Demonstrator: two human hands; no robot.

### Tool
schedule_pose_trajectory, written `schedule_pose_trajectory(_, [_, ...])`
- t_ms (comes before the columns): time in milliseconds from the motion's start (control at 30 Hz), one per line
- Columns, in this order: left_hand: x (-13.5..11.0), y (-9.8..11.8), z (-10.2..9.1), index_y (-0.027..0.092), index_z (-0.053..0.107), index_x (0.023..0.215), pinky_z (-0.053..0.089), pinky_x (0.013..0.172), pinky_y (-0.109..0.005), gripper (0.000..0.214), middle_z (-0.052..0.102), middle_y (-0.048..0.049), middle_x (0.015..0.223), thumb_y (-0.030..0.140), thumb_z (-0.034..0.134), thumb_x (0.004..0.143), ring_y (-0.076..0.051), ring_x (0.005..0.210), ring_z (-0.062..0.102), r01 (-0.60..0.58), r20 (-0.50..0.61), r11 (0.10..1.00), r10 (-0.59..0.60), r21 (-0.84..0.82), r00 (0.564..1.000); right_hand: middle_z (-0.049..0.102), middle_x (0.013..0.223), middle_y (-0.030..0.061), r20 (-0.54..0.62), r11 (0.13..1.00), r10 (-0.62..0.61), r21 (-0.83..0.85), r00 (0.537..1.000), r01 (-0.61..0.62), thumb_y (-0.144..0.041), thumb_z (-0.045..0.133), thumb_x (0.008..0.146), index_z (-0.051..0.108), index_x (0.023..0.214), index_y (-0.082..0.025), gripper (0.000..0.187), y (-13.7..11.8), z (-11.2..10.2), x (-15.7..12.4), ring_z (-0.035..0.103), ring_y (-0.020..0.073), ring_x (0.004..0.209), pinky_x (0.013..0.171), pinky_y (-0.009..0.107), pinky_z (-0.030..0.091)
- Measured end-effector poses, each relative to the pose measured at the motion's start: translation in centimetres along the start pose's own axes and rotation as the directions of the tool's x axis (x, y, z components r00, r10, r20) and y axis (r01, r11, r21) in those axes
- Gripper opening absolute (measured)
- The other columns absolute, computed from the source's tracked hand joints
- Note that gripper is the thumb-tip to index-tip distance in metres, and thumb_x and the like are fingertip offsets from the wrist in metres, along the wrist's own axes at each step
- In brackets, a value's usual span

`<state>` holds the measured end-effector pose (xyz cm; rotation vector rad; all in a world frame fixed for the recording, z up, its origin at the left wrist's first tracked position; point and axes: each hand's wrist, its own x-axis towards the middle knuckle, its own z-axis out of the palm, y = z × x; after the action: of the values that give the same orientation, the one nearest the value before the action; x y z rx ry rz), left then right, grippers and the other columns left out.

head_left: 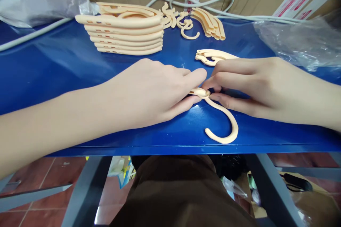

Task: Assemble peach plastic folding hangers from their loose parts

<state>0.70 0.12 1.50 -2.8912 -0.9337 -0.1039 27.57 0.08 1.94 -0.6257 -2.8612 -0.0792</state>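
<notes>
We had the cream plastic hanger arm [196, 91] pinched in our left hand [160, 88], end joint poking out toward our right hand [255, 85]. Right fingers were bent nearly together at that joint; couldn't tell if they gripped it. Hook [234, 127] ran from the joint toward us, above the desk [170, 136], shank nearer the right thumb, tip curling left.

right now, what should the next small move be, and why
Perhaps nudge the cream, curved plastic hook gently at its base with the right grip: the left grip pinches the slotted, cream plastic piece, hook and piece meet between the grips, and the right is at that joint.
</notes>
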Motion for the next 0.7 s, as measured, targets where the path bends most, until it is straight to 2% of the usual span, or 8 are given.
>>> schedule_pose_trajectory(133, [0.03, 0.02, 0.29, 0.022, 0.072, 0.133, 0.026, 0.057, -0.034, 0.031, 0.064, 0.0011, 0.069, 0.040, 0.051, 0.119, -0.022, 0.059, 0.059, 0.010, 0.002, 1.000, -0.010, -0.010, 1.000, 0.068, 0.099, 0.0051, -0.011, 1.000, -0.028, 0.014, 1.000, 0.028, -0.030, 0.049, 0.121, 0.071, 0.115, -0.018, 0.026, 0.11, 0.26, 0.07, 0.070, 0.0206, 0.083, 0.070, 0.035, 0.052])
schedule_pose_trajectory(367, [-0.32, -0.14, 0.40, 0.022, 0.070, 0.130, 0.027, 0.056, -0.032, 0.029, 0.066, 0.0008, 0.073, 0.040, 0.050, 0.120, -0.022, 0.064, 0.064, -0.015, -0.021, 1.000, 0.015, -0.005, 1.000, 0.069, 0.100, 0.0056, -0.020, 0.999, -0.033, 0.018, 0.999, 0.033, -0.031, 0.049, 0.121, 0.073, 0.116, -0.018, 0.028, 0.06, 0.33, 0.06, 0.070, 0.0211, 0.085, 0.074, 0.035, 0.053])
schedule_pose_trajectory(567, [-0.40, -0.30, 0.32, 0.021, 0.067, 0.119, 0.030, 0.055, -0.031, 0.025, 0.065, 0.0006, 0.073, 0.038, 0.047, 0.119, -0.021, 0.064, 0.064, -0.054, -0.063, 0.998, 0.052, -0.018, 0.997, 0.071, 0.100, 0.0056, -0.007, 1.000, 0.005, 0.019, 1.000, -0.005, -0.032, 0.047, 0.121, 0.073, 0.116, -0.021, 0.029, -0.13, 0.39, 0.17, 0.070, 0.0217, 0.086, 0.076, 0.035, 0.053])
schedule_pose_trajectory(700, [-0.31, -0.28, 0.44, 0.022, 0.065, 0.109, 0.031, 0.054, -0.031, 0.027, 0.064, 0.0003, 0.072, 0.039, 0.046, 0.120, -0.021, 0.063, 0.063, -0.061, -0.073, 0.998, 0.059, -0.021, 0.996, 0.071, 0.102, 0.0055, 0.003, 1.000, -0.016, -0.015, 1.000, 0.016, -0.033, 0.046, 0.122, 0.071, 0.118, -0.021, 0.028, -0.13, 0.32, 0.15, 0.070, 0.0215, 0.087, 0.077, 0.035, 0.053])
